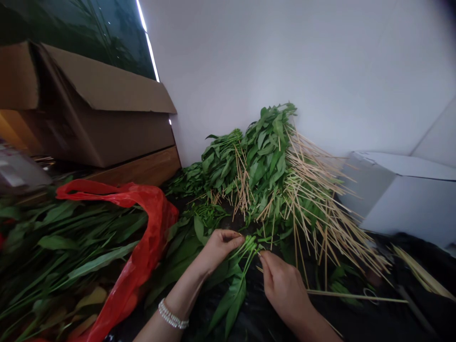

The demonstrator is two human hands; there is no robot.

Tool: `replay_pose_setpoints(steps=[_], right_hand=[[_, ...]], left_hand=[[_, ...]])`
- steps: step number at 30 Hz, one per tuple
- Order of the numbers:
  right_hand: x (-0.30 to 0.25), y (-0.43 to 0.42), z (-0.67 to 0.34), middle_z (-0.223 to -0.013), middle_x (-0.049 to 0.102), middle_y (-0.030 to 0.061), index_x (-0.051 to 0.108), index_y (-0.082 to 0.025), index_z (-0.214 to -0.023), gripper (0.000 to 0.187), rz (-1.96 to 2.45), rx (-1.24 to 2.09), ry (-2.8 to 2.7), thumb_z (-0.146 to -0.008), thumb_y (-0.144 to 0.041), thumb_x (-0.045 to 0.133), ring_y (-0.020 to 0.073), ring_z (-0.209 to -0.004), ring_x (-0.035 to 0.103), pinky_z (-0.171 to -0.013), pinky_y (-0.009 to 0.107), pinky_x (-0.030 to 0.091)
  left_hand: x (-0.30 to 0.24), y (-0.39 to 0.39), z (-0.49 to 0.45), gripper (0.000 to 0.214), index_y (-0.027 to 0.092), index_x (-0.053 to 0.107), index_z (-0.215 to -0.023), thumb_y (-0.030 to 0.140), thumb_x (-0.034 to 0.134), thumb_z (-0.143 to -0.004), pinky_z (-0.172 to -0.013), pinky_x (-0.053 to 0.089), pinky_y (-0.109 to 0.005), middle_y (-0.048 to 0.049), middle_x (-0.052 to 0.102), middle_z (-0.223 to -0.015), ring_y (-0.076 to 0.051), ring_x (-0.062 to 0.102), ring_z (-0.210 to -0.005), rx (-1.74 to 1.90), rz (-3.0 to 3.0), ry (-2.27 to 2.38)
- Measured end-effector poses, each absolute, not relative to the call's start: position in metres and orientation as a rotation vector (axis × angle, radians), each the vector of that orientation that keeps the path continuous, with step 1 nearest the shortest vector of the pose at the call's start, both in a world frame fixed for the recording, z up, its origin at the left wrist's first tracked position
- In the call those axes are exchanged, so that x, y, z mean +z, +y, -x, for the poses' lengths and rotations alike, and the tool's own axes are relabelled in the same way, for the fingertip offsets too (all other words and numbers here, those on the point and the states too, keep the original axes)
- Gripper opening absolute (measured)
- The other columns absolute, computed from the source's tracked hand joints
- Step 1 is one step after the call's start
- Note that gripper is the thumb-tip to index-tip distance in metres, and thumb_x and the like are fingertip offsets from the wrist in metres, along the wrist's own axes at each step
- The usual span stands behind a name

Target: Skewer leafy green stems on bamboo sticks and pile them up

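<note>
My left hand [218, 249] is closed around a small bunch of green leafy stems [238, 280], fingers pinching near the stem tops. My right hand [281, 282] is closed too, its fingertips pinched at the same bunch and holding a thin bamboo skewer [356, 297] that runs off to the right. A pearl bracelet [172, 317] circles my left wrist. Just behind my hands lies a tall pile of skewered greens [270, 161] with several pale sticks [320, 204] fanning out to the right.
A red plastic bag [142, 237] lies open at the left over loose long-leafed greens [71, 247]. Cardboard boxes [99, 114] stand at the back left, and a white box [402, 194] at the right. Black sheeting [356, 323] covers the surface. A white wall rises behind.
</note>
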State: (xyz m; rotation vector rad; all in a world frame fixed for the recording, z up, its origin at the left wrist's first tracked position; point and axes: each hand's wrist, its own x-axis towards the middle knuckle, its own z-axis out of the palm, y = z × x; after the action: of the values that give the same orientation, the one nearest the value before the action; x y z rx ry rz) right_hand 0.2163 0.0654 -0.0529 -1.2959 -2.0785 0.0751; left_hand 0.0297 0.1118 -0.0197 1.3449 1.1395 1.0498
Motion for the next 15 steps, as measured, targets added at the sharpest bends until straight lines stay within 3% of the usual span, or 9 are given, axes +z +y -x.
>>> replay_pose_setpoints(steps=[3,8,12,15], right_hand=[[-0.050,0.065,-0.216,-0.079,0.064,0.0016,0.056,-0.021,-0.090,0.025,1.286,0.077,-2.075,-0.093,-0.017,0.031,0.0147,-0.075,0.064,-0.064,0.023,0.039],[-0.041,0.060,-0.215,-0.069,0.058,-0.0010,0.054,-0.021,-0.085,0.023,1.185,0.110,-2.105,-0.093,-0.018,0.033,0.0120,-0.061,0.058,-0.059,0.023,0.035],[-0.035,0.055,-0.215,-0.064,0.053,-0.0019,0.052,-0.020,-0.078,0.022,1.066,0.133,-2.148,-0.092,-0.018,0.034,0.0108,-0.056,0.052,-0.059,0.023,0.033],[-0.036,0.054,-0.215,-0.064,0.053,-0.0014,0.051,-0.019,-0.078,0.022,1.049,0.073,-2.143,-0.091,-0.017,0.033,0.0112,-0.057,0.052,-0.059,0.024,0.032]], left_hand=[[-0.019,0.112,-0.031,0.040,0.012,0.072,-0.073,0.052,0.069,-0.068,-0.062,0.042,-0.023,-0.0028,0.068,-0.067,-0.013,0.056,-0.061,1.055,-1.401,1.138],[-0.013,0.118,-0.020,0.057,0.012,0.072,-0.082,0.057,0.040,-0.086,-0.065,0.047,-0.026,-0.0084,0.072,-0.079,-0.017,0.062,-0.068,1.201,-1.370,1.235],[-0.015,0.123,-0.011,0.030,0.014,0.072,-0.087,0.039,0.058,-0.080,-0.071,0.048,-0.027,-0.0072,0.073,-0.085,-0.019,0.064,-0.077,1.244,-1.574,1.390],[-0.019,0.122,-0.008,0.015,0.018,0.073,-0.082,0.024,0.062,-0.074,-0.076,0.047,-0.027,-0.0050,0.072,-0.085,-0.019,0.064,-0.081,1.116,-1.874,1.489]])
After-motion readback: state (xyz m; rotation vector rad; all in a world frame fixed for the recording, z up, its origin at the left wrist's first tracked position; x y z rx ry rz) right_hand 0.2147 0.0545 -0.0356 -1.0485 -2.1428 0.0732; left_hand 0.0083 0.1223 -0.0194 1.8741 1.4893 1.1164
